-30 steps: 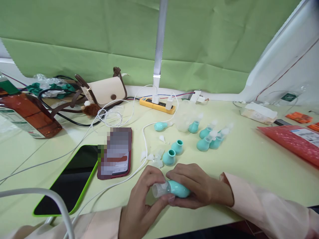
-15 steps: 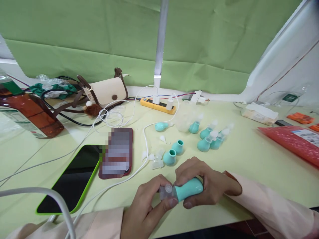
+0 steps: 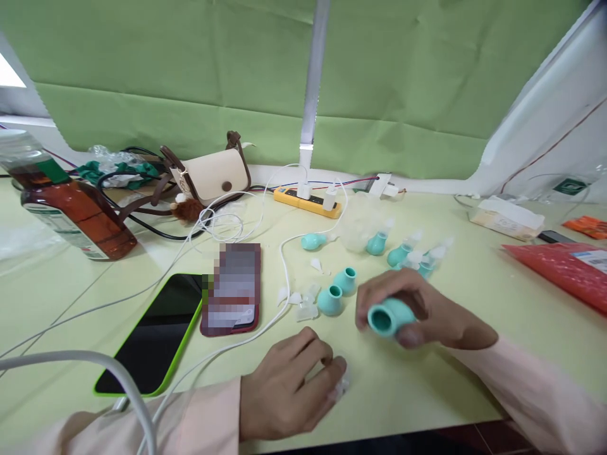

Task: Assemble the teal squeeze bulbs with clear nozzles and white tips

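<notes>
My right hand [image 3: 422, 309] grips a teal rubber bulb [image 3: 389, 317], its round open mouth facing left and toward me. My left hand [image 3: 294, 385], lower and to the left, pinches a clear plastic nozzle piece [image 3: 342, 387] that is mostly hidden by the fingers. The two parts are apart. Just beyond my hands, two loose teal bulbs [image 3: 330, 301] stand with their mouths up. Beside them lie clear plastic pieces [image 3: 307, 307]. Farther back at the right, several teal bulbs with clear tips [image 3: 399, 254] are partly covered by my right hand.
Two phones, one green-edged [image 3: 152, 335] and one red-cased [image 3: 232, 291], lie left of a white cable [image 3: 284, 265]. A yellow power strip [image 3: 307, 202], a cream handbag [image 3: 213, 177] and an amber bottle [image 3: 76, 208] stand behind. A red bubble mailer [image 3: 554, 272] lies at right.
The teal bulb has come off the clear nozzle piece. My right hand has lifted it up and right, mouth now showing, while my left hand keeps the nozzle piece low. The view has shifted slightly.
</notes>
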`<move>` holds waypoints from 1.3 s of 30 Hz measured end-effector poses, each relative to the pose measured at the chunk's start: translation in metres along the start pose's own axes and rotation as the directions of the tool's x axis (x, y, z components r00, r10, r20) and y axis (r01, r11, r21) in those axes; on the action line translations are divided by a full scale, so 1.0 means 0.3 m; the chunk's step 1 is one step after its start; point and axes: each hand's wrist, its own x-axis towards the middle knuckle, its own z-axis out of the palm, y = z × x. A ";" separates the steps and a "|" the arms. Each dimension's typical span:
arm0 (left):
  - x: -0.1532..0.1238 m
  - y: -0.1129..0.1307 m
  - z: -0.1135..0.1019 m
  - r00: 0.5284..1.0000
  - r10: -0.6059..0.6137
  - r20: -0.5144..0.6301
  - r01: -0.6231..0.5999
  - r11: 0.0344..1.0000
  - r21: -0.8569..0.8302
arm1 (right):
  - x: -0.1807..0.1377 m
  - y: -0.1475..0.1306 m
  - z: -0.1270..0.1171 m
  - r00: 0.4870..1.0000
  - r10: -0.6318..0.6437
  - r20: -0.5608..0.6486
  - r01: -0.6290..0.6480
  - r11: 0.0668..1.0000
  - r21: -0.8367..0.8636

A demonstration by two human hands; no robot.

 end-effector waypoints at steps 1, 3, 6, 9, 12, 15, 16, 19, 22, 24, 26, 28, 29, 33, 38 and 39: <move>-0.001 -0.009 0.006 0.999 0.022 0.044 -0.027 0.994 0.109 | 0.010 -0.017 -0.006 0.993 -0.026 -0.119 0.004 0.984 -0.179; -0.003 -0.021 0.018 0.989 0.043 0.139 -0.077 0.965 0.251 | 0.034 -0.035 -0.021 0.948 -0.120 -0.294 -0.059 0.843 -0.534; -0.006 -0.021 0.031 0.964 -0.017 0.266 -0.085 0.926 0.368 | 0.082 -0.017 -0.050 0.886 -0.267 -0.380 -0.164 0.587 -0.793; -0.007 -0.012 0.033 0.939 -0.105 0.326 -0.061 0.886 0.460 | 0.130 0.038 -0.081 0.903 -0.176 -0.391 -0.268 0.479 -0.836; -0.008 -0.009 0.031 0.932 -0.128 0.339 -0.067 0.859 0.507 | 0.159 0.093 -0.103 0.908 -0.001 -0.418 -0.367 0.477 -0.799; -0.006 -0.020 0.035 0.911 -0.167 0.378 -0.051 0.862 0.505 | 0.164 0.125 -0.112 0.902 0.085 -0.424 -0.405 0.507 -0.761; -0.005 -0.026 0.037 0.899 -0.186 0.395 -0.041 0.864 0.502 | 0.162 0.131 -0.112 0.903 0.094 -0.419 -0.404 0.518 -0.754; -0.003 -0.042 0.042 0.863 -0.224 0.454 -0.024 0.878 0.478 | 0.158 0.136 -0.106 0.912 0.101 -0.397 -0.389 0.515 -0.764; -0.003 -0.049 0.041 0.836 -0.244 0.492 -0.008 0.890 0.455 | 0.158 0.122 -0.097 0.930 0.118 -0.348 -0.359 0.496 -0.791; -0.003 -0.050 0.039 0.835 -0.256 0.487 0.004 0.888 0.460 | 0.152 0.094 -0.097 0.943 0.122 -0.310 -0.329 0.488 -0.809; -0.004 -0.047 0.038 0.841 -0.262 0.473 0.017 0.887 0.462 | 0.134 0.049 -0.109 0.952 0.099 -0.289 -0.302 0.451 -0.840; -0.005 -0.042 0.038 0.852 -0.258 0.456 0.024 0.889 0.457 | 0.107 -0.005 -0.135 0.954 0.029 -0.300 -0.289 0.370 -0.883; -0.007 -0.039 0.039 0.857 -0.255 0.448 0.029 0.892 0.452 | 0.092 -0.030 -0.152 0.949 -0.020 -0.314 -0.292 0.315 -0.903; -0.011 -0.031 0.044 0.868 -0.240 0.435 0.038 0.905 0.423 | 0.068 -0.070 -0.197 0.929 -0.114 -0.352 -0.323 0.214 -0.922; -0.013 -0.031 0.043 0.868 -0.248 0.431 0.064 0.915 0.398 | 0.178 0.029 -0.144 0.962 0.033 -0.272 -0.271 0.278 -0.922; -0.013 -0.030 0.042 0.870 -0.243 0.430 0.062 0.918 0.392 | 0.211 0.055 -0.128 0.968 0.112 -0.222 -0.246 0.281 -0.928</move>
